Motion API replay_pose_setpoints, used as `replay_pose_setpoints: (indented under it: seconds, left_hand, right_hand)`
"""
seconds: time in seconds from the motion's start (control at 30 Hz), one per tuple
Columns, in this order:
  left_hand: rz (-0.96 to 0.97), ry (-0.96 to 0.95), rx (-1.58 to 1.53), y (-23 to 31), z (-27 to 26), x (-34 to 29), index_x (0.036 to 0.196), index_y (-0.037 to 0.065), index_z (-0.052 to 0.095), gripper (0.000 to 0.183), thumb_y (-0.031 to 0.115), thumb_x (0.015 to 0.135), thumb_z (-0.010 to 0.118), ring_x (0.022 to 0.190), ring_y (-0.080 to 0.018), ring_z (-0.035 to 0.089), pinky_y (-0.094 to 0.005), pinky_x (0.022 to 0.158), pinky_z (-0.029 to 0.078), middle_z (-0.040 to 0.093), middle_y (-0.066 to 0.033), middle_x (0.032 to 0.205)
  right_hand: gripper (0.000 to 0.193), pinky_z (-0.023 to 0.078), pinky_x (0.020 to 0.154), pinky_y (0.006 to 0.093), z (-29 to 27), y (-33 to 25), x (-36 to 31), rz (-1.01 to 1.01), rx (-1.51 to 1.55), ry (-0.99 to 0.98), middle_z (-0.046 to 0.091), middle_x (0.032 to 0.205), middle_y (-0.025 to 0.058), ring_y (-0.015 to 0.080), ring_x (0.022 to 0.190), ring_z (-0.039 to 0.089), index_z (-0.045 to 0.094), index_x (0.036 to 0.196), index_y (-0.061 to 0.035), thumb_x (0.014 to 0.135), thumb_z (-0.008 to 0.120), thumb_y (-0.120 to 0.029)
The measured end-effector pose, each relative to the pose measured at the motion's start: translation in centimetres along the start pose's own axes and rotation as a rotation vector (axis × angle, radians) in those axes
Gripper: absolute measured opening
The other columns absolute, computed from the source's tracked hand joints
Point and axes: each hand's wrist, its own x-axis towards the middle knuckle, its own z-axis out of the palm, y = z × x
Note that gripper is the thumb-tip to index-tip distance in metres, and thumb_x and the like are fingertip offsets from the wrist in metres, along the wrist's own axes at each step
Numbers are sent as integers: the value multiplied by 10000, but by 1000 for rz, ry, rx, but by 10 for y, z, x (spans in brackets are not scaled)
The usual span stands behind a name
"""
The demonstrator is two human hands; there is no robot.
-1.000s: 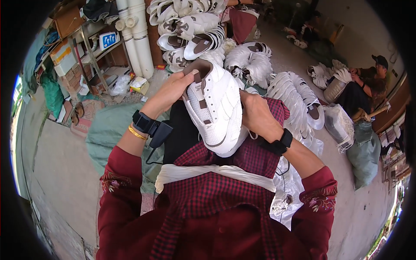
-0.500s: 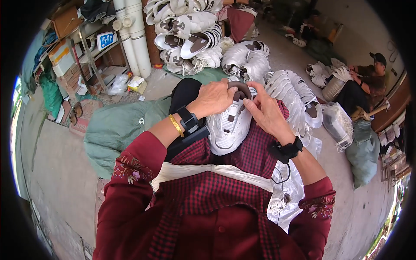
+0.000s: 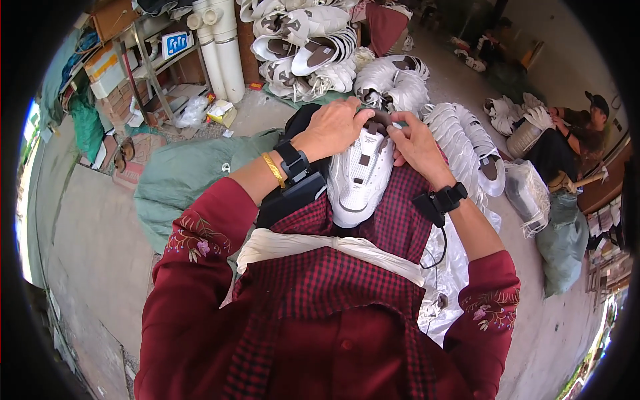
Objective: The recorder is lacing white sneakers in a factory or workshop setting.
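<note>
A white sneaker [image 3: 361, 180] with a brown lining rests on my lap, its toe toward me. No lace shows through its front. My left hand [image 3: 331, 128] is closed on the left side of the shoe's opening, thumb near the tongue. On the other side, my right hand [image 3: 419, 143] pinches the collar edge between thumb and bent fingers. Whatever lies inside the opening, beneath my fingertips, is hidden. Under the shoe spreads a red-and-black checked apron [image 3: 405, 200].
Stacked white shoes [image 3: 313, 53] stand ahead, with strings of more shoes [image 3: 457, 143] at my right. A green sack [image 3: 190, 183] lies left. White pipes [image 3: 223, 57] and a shelf [image 3: 153, 63] stand far left. A seated co-worker [image 3: 577, 133] handles shoes at right.
My right fingers have drawn in from a looser spread to a pinch at the collar. The shoe's opening has tilted away a little, and the whole view has shifted slightly.
</note>
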Motion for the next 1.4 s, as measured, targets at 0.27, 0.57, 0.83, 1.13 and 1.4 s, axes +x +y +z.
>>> replay_pose_setpoints:
  seconds: [0.27,0.57,0.83,1.13,1.4]
  left_hand:
    - [23,-119,-325,-12,-42,-87,1087,2,676,180,120,952,674,711,-105,622,-277,632,518,676,-90,861]
    - [80,-371,-551,7,-41,-114,1003,-15,693,101,65,945,669,705,-99,602,-272,628,498,692,-77,854]
    - [215,-314,-540,25,-22,-107,1041,-19,685,155,83,924,685,782,-186,685,-329,703,564,717,-114,921]
    - [36,-585,-810,44,-30,-117,1011,-14,658,340,284,1081,511,684,-72,517,-272,643,457,614,-19,751]
    - [33,-511,-1405,46,-87,-112,958,8,605,329,258,1105,451,609,-71,457,-241,612,438,487,21,672]
  right_hand:
    - [188,526,711,418,8,3,-120,-301,-329,-544,664,825,113,270,766,670,677,959,-6,883,719,-173]
    - [181,526,746,461,31,-3,-115,-125,-360,-458,668,826,141,347,845,666,704,870,-32,909,598,-173]
    - [106,524,706,375,34,3,-122,-287,-303,-487,676,816,114,259,710,659,662,925,9,890,636,-87]
    - [96,198,485,205,-14,-34,-129,259,455,-242,395,685,-110,-22,569,307,586,976,-86,1029,541,-152]
    - [98,174,463,178,-192,14,-110,-55,385,559,341,673,-128,-29,536,257,632,1027,-81,1003,627,-176]
